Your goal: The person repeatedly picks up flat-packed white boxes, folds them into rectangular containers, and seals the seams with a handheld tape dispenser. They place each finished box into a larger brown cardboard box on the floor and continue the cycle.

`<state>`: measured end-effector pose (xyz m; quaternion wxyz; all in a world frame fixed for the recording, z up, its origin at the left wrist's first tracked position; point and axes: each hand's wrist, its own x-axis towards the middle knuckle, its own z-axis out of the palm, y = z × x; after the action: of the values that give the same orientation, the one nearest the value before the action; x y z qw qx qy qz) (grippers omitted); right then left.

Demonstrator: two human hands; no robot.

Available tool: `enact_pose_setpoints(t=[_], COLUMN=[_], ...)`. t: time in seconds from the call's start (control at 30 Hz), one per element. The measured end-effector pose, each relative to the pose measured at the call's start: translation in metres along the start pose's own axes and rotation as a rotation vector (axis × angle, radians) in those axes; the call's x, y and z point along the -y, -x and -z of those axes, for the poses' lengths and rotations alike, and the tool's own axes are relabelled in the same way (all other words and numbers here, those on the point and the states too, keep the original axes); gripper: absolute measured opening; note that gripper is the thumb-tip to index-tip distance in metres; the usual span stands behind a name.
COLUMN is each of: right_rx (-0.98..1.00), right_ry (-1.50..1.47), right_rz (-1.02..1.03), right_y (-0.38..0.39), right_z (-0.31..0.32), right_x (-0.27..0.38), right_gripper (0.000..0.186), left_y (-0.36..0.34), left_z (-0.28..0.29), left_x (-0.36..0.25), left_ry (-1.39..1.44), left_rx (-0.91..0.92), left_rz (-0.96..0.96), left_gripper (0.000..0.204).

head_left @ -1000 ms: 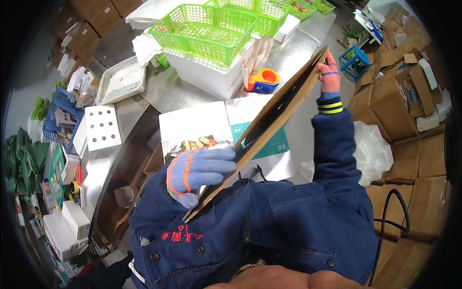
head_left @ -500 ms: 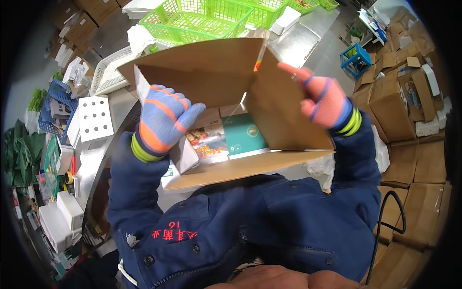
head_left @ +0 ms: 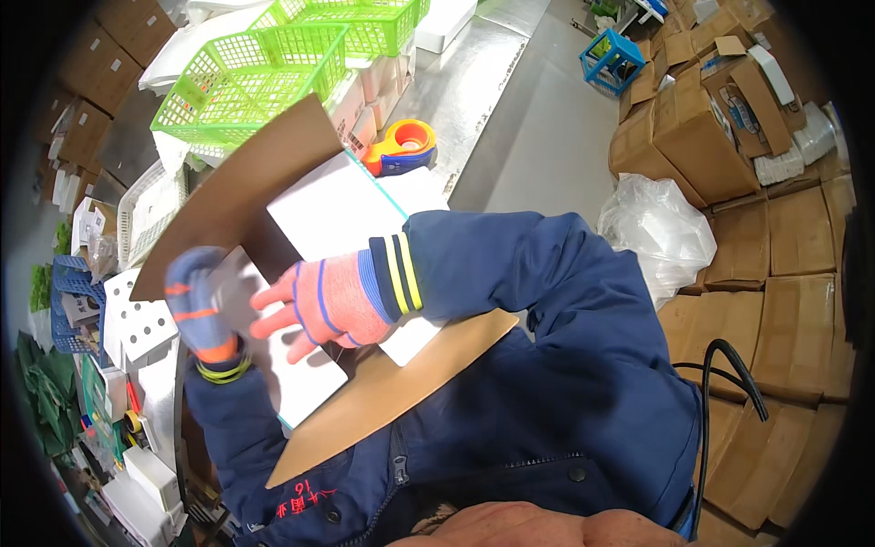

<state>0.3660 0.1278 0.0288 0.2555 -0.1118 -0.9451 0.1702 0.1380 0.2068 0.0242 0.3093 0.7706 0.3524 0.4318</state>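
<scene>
A cardboard box, brown inside and white outside, lies before me with its brown near flap spread toward my jacket and its far flap standing up. Two white side flaps are folded inward: one at the left, one at the right. My right hand, in a pink glove with blue stripes, reaches across over the left flap, fingers stretched out. At the box's left side is my left hand, in a blue-grey glove with orange stripes; motion blurs its fingers. The folded flaps hide most of the inside.
An orange and blue tape dispenser lies on the metal table beyond the box. Green plastic baskets stand at the far left. A white board with dark round spots lies left. Stacked cartons and a clear plastic bag are right.
My right hand has swung left across the box, and the right side flap is now folded in. The view has turned, and the tape dispenser has come into sight. The printed contents are covered.
</scene>
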Motion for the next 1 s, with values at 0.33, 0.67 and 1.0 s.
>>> enact_pose_setpoints(t=[0.33, 0.67, 1.0], right_rx=[0.204, -0.281, -0.940], right_ry=[-0.349, -0.082, -0.521], right_rz=[-0.142, -0.610, -1.010], right_y=[0.007, 0.050, 0.081], right_z=[-0.002, 0.032, -0.026], right_x=[-0.005, 0.109, 0.016], right_gripper=[0.045, 0.077, 0.060], left_y=[-0.009, 0.102, 0.102], left_z=[0.063, 0.078, 0.064], left_x=[-0.065, 0.019, 0.001], left_ry=[-0.238, 0.686, 0.554], left_rx=[0.544, 0.583, 0.625], left_rz=[0.134, 0.255, 0.248], left_gripper=[0.046, 0.097, 0.086])
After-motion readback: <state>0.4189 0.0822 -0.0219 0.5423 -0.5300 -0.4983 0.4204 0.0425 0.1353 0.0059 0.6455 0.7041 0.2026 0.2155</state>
